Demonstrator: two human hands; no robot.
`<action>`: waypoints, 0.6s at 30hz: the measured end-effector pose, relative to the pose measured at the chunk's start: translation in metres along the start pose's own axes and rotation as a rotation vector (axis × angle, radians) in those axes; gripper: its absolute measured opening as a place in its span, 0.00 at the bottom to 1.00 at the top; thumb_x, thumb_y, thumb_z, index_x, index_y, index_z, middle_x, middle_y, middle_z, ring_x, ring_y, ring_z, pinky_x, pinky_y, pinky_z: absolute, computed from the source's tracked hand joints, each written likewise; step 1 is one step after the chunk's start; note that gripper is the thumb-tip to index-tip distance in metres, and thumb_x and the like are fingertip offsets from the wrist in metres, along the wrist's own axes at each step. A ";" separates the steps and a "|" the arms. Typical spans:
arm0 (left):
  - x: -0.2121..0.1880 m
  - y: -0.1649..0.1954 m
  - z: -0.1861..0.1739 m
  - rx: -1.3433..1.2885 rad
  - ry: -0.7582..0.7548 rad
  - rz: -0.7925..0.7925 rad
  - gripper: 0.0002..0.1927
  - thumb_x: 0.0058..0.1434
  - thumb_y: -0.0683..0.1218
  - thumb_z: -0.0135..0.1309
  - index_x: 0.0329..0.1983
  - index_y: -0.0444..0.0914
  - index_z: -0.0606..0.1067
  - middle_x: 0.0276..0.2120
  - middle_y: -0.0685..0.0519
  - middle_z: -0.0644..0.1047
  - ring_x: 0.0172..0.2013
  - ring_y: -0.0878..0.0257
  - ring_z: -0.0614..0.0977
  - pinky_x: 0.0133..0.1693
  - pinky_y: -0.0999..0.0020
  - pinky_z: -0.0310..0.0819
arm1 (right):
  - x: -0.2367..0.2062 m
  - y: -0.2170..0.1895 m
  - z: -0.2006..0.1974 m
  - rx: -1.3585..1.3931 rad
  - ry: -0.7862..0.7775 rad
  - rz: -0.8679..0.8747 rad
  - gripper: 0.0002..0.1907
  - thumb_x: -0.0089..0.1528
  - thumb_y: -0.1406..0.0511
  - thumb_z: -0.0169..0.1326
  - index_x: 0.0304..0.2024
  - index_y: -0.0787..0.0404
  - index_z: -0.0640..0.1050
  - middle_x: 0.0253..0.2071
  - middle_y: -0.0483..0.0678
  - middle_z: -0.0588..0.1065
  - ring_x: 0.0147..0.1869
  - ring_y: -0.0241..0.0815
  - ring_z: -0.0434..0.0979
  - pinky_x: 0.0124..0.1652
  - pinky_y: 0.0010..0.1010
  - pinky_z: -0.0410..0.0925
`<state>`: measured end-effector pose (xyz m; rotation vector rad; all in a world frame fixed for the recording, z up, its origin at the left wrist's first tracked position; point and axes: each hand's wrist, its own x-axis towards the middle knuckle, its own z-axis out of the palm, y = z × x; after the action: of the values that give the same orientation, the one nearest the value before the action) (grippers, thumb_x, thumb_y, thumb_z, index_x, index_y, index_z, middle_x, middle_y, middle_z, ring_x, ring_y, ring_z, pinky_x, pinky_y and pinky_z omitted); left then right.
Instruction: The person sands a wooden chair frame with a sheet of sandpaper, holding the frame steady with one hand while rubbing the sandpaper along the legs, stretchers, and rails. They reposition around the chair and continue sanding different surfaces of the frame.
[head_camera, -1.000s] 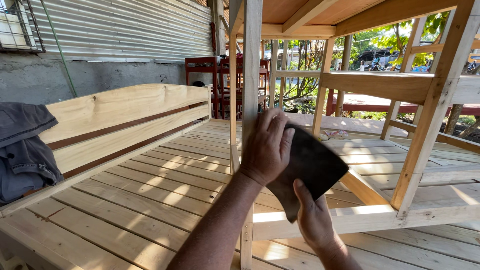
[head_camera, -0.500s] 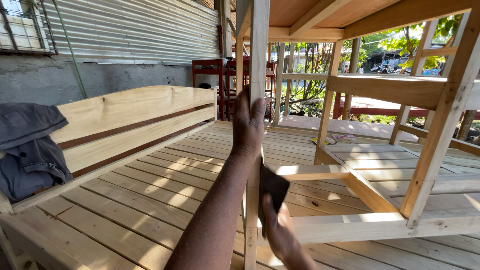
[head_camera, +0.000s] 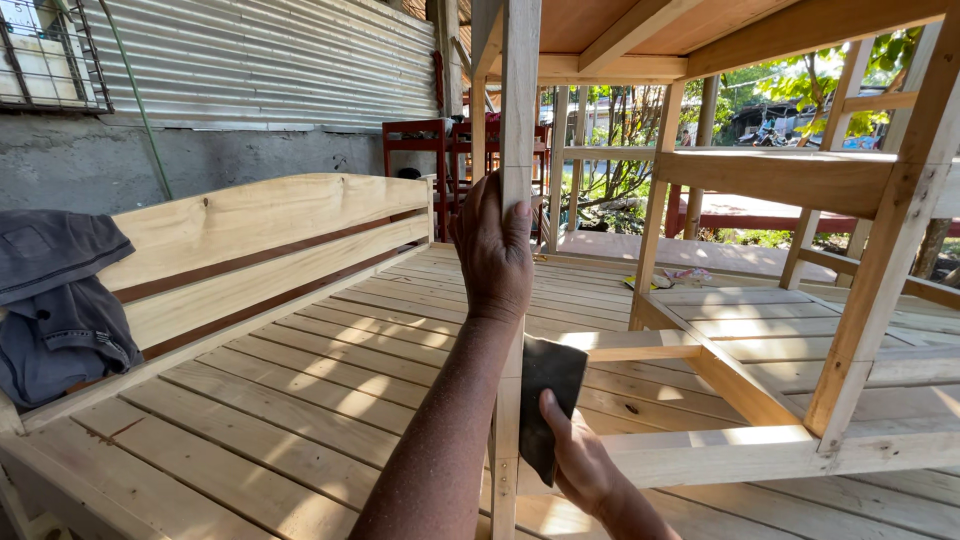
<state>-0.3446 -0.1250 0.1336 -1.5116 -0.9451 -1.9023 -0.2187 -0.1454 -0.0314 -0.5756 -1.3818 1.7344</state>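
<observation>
Left hand (head_camera: 495, 255), fingers wrapped, is gripping pale upright wooden post (head_camera: 519, 120); right hand (head_camera: 578, 460) is pinching dark sandpaper sheet (head_camera: 545, 400) against it, over slatted pine platform (head_camera: 300, 400), corrugated metal wall (head_camera: 260, 60) behind.

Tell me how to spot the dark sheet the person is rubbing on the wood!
Find the upright wooden post in the middle, gripped by the left hand. Lower down, the right hand presses a sheet of sandpaper against it. It is the only dark, floppy thing among pale wood.

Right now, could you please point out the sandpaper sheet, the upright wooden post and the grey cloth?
sandpaper sheet (head_camera: 548, 400): head view, middle of its dark face.
upright wooden post (head_camera: 520, 100): head view, bare front face above the left hand.
grey cloth (head_camera: 60, 300): head view, middle of the folds.
</observation>
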 end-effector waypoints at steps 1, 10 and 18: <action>-0.001 0.003 0.000 0.100 0.031 0.003 0.28 0.77 0.60 0.33 0.67 0.38 0.69 0.63 0.44 0.71 0.66 0.49 0.70 0.69 0.43 0.54 | -0.001 -0.003 0.001 0.090 -0.002 0.001 0.28 0.62 0.47 0.46 0.54 0.59 0.74 0.36 0.46 0.78 0.34 0.35 0.76 0.34 0.28 0.72; -0.010 0.024 -0.008 0.450 0.146 0.002 0.27 0.75 0.59 0.40 0.65 0.38 0.74 0.69 0.40 0.63 0.72 0.44 0.61 0.69 0.29 0.44 | 0.023 0.000 -0.014 -0.040 0.005 -0.036 0.27 0.66 0.47 0.46 0.55 0.59 0.73 0.37 0.50 0.77 0.34 0.41 0.76 0.32 0.34 0.73; -0.010 0.026 -0.006 0.434 0.153 -0.012 0.25 0.74 0.58 0.40 0.65 0.39 0.74 0.67 0.39 0.65 0.70 0.41 0.62 0.69 0.29 0.45 | 0.026 0.009 -0.020 0.126 -0.080 -0.226 0.31 0.65 0.48 0.47 0.59 0.66 0.71 0.50 0.55 0.79 0.49 0.46 0.81 0.48 0.37 0.77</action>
<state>-0.3263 -0.1462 0.1277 -1.0937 -1.2022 -1.6541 -0.2198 -0.1133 -0.0420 -0.2723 -1.3259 1.6607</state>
